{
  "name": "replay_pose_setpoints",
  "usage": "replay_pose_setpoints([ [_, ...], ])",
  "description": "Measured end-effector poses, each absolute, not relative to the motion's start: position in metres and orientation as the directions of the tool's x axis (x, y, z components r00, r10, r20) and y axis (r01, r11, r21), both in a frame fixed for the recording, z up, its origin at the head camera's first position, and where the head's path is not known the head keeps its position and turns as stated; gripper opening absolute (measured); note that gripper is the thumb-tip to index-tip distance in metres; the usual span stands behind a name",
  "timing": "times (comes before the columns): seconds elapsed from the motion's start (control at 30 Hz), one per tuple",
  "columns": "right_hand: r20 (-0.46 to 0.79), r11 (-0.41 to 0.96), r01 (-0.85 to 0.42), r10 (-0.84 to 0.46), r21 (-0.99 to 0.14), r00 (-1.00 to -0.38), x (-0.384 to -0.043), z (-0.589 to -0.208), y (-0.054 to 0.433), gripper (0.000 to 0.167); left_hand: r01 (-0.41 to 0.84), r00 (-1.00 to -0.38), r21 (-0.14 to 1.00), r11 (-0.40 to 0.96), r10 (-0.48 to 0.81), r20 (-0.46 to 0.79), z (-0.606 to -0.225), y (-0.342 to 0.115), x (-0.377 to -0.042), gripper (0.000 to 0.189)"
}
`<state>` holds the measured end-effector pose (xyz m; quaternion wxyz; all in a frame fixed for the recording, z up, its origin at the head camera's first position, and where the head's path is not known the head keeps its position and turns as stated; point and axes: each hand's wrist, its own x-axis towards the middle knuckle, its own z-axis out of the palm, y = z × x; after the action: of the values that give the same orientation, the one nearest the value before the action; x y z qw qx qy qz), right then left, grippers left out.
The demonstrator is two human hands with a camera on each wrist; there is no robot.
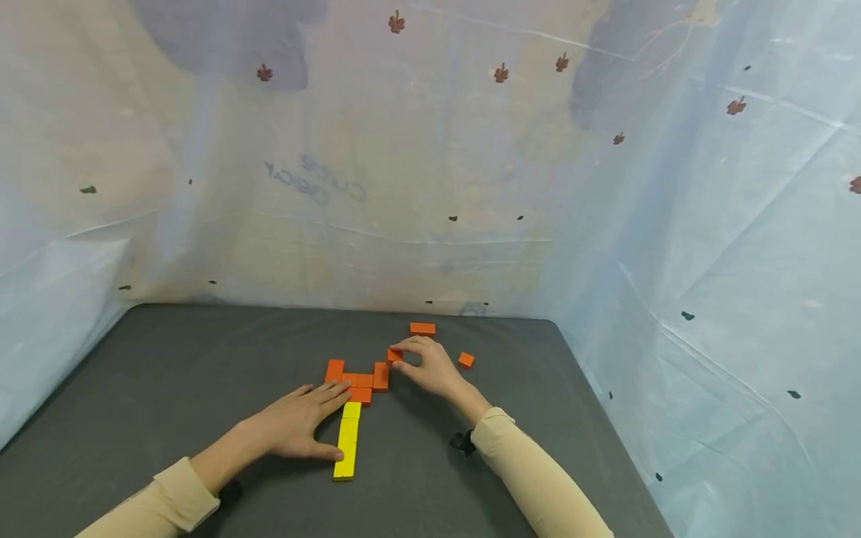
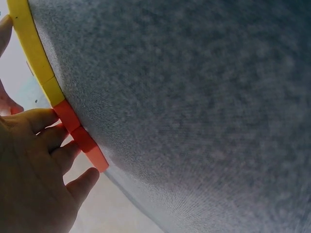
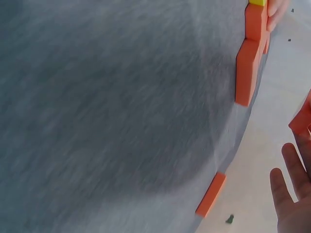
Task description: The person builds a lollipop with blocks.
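- Desk (image 1: 235,351), dark grey, carries everything; block layout on it looks partly done.
- Left hand (image 1: 292,422): fingers straight and spread, fingertips on the orange blocks, thumb at the yellow strip.
- Right hand (image 1: 433,370): thumb and fingers pinch an orange block (image 1: 394,356) just beyond the orange group's right end.
- Orange group (image 1: 380,376): done as far as it goes, blocks set together mid-desk, one upright at each side, two stacked crosswise between.
- Yellow strip (image 1: 346,448): also laid, with a short yellow piece (image 1: 352,410) meeting the orange.
- Left over: held block not placed; long loose block (image 1: 422,329) and small loose block (image 1: 466,360) lie apart, beyond and right of the group.
- Head view alone gives the full layout and both loose blocks.
- Left wrist view adds block sides and fingertip contact; no loose blocks.
- Right wrist view shows a gap between held block and group, unclear from head; one loose block there, can't tell which.
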<state>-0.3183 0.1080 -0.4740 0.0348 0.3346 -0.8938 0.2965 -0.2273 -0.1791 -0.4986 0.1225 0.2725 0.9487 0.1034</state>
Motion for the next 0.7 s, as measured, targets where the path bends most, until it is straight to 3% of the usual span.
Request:
replay_pose_setpoints([
  [0.7, 0.135, 0.637, -0.583, -0.608, -0.504, -0.782, -0.333, -0.492, 0.046, 0.035, 0.492, -0.818, 0.258, 0.832, 0.543, -0.19, -0.495, -0.179, -0.226, 0.113],
])
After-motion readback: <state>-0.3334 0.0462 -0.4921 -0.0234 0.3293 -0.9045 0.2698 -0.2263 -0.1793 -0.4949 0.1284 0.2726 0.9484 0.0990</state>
